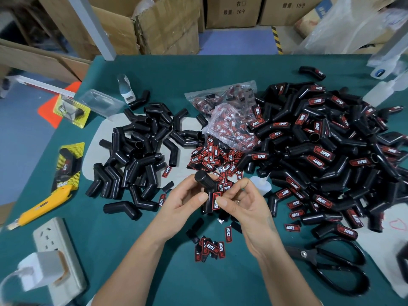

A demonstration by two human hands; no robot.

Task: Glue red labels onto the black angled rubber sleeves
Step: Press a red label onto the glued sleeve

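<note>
Both hands meet above the tabletop (123, 219): left hand (187, 198) grasps a black sleeve (206, 186) steady, right hand (239, 200) pinches its red label (215, 202), likely seating it in glue.

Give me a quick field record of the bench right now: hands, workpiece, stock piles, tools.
left hand: grips the sleeve in hand
right hand: pinches a red label against that sleeve
unlabelled pile: left of centre
labelled pile: right
loose labels: centre, below the label bags
glue bottle: lying beside the right hand
scissors: lower right
yellow knife: left
</note>
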